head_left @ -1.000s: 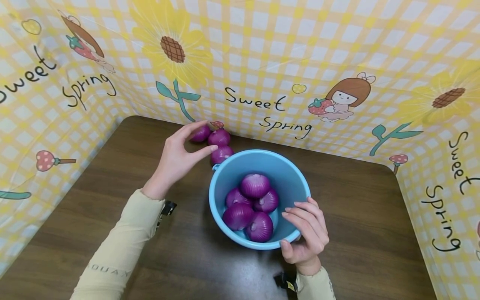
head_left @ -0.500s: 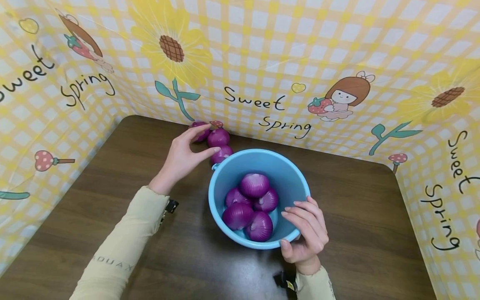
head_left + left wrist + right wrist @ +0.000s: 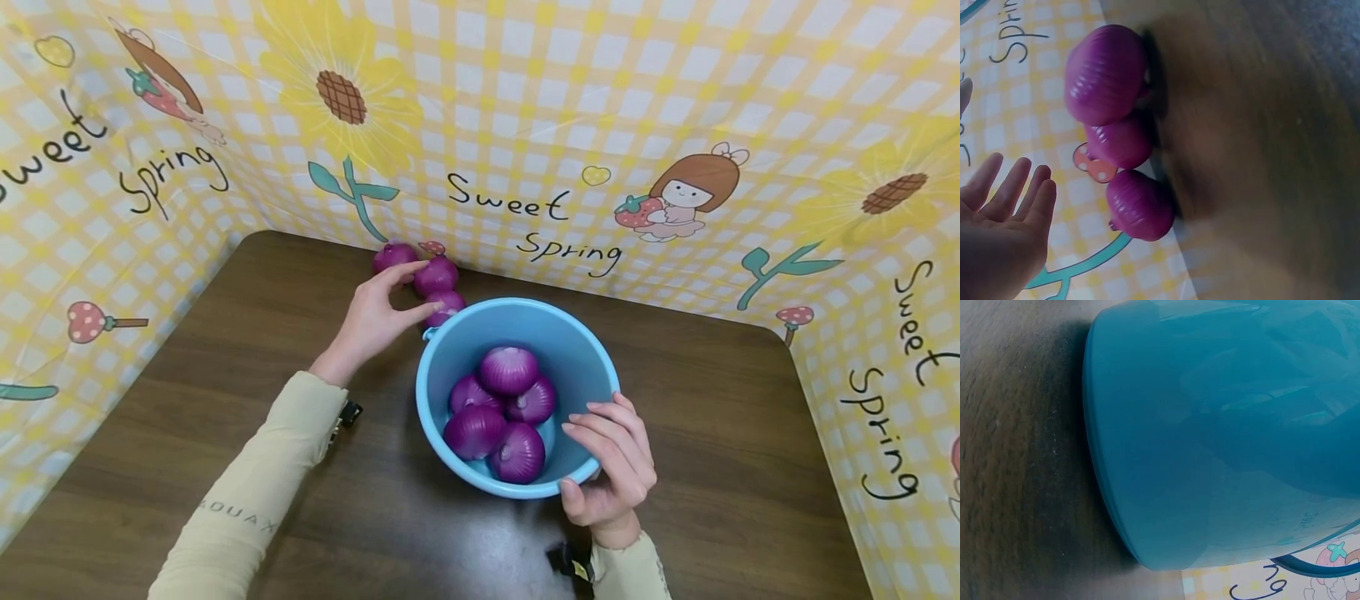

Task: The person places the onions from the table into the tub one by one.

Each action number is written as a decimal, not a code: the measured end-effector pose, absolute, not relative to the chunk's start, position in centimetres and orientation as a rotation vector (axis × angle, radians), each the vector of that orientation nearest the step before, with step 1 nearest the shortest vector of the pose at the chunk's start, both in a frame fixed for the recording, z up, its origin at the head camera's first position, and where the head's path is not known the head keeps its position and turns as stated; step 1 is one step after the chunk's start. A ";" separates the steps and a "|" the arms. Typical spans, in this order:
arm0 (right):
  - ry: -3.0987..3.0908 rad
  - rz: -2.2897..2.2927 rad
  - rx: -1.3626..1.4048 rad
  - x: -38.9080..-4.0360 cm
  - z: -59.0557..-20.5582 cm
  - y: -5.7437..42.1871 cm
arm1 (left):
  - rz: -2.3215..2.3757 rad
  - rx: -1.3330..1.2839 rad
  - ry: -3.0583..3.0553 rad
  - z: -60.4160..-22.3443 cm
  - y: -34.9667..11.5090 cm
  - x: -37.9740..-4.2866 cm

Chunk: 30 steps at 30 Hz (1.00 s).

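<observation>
My left hand (image 3: 372, 315) hovers by three purple onions near the table's back edge, thumb and fingers spread apart. They are the left onion (image 3: 392, 255), the middle onion (image 3: 438, 274) and the front onion (image 3: 448, 303), partly behind the bucket. In the left wrist view a gap shows between my fingers (image 3: 1007, 199) and the onion row (image 3: 1105, 76). Several more purple onions (image 3: 510, 371) lie inside a blue bucket (image 3: 592, 354). My right hand (image 3: 618, 454) grips its near right rim, fingers over the inside. The right wrist view shows mostly the bucket's outer wall (image 3: 1166, 437).
The bucket stands on a dark brown wooden table (image 3: 712, 417). A yellow checked cloth (image 3: 510, 100) printed with flowers and figures walls in the back and both sides. The back onions sit close against it.
My left hand has shifted right and slightly toward me, from over the left onion to beside the middle and front ones. The right hand and bucket stay put.
</observation>
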State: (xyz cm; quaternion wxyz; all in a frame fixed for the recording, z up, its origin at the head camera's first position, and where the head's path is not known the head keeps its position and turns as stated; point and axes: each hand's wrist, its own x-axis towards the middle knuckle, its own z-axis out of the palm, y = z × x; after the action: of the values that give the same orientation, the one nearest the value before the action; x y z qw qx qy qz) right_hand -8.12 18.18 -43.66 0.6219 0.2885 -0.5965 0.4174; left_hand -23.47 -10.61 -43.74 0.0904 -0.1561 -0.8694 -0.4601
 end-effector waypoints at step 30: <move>-1.383 0.958 0.659 -8.1 -43.8 18.2 | -1.327 -0.403 -2.815 -46.5 -9.6 -24.6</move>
State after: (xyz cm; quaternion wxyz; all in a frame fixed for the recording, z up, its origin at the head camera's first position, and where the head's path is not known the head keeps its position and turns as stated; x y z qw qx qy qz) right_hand -8.07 18.23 -43.83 0.6191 0.2866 -0.6010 0.4163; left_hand -24.57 -9.65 -46.54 0.0016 -0.1285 -0.8970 -0.4230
